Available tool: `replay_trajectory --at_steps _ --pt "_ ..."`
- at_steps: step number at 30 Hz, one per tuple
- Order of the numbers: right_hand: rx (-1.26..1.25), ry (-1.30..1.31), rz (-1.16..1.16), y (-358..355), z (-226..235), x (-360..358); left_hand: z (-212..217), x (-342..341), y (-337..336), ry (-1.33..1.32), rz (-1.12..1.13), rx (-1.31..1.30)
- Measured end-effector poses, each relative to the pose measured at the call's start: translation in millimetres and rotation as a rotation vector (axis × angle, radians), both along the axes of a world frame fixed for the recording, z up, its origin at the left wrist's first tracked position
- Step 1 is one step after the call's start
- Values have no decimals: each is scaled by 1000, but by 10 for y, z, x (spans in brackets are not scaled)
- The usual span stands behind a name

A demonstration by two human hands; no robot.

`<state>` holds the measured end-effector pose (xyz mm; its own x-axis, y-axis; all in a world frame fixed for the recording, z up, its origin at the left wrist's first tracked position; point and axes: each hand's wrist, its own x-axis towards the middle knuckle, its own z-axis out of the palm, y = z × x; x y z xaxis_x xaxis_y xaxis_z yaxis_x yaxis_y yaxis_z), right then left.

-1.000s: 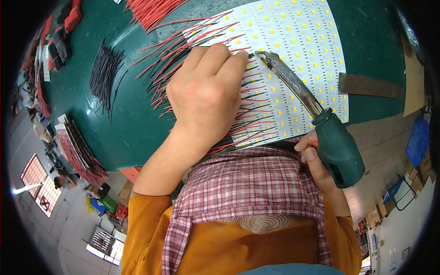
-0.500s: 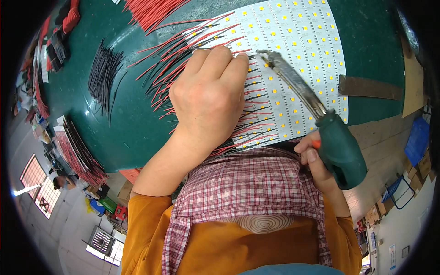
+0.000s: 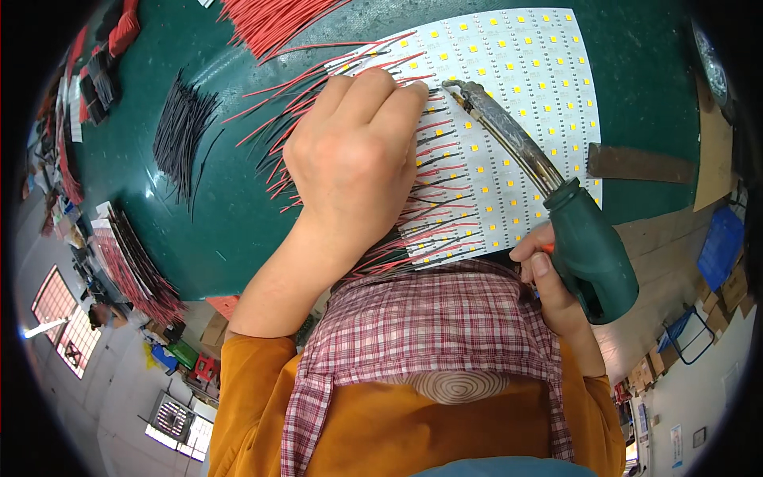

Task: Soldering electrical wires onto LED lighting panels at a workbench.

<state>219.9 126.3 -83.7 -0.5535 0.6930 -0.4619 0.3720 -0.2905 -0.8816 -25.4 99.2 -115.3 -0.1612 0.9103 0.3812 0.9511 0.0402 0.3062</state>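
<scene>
My left hand is closed in a pinch over the left edge of a white LED board. A thin wire seems held at its fingertips, mostly hidden by the hand. Red and black wires fan out leftward from rows of solder points on that board. In my right hand, low at the right, is a soldering iron with a dark green handle. Its long metal shaft slants up and left, and the bent tip is just right of my left fingertips, at the board's surface.
A bundle of black wires lies to the left on the green table, and a pile of red wires at the far side. Wired strips hang over the left edge. A flat dark metal bar touches the board's right side.
The board has shifted slightly toward me. My left hand has moved a little left and away from me, and the iron's tip has moved slightly the same way.
</scene>
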Motion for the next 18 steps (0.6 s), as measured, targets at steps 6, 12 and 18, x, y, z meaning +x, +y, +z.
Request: replay_trajectory --at_steps 6,12,18 --pt "-10 -64 43 22 24 -39 11 13 7 34 11 -20" --pt "131 -63 249 8 -53 62 17 7 10 52 11 -29" --pt "33 57 116 91 88 4 11 34 -2 51 13 -37"
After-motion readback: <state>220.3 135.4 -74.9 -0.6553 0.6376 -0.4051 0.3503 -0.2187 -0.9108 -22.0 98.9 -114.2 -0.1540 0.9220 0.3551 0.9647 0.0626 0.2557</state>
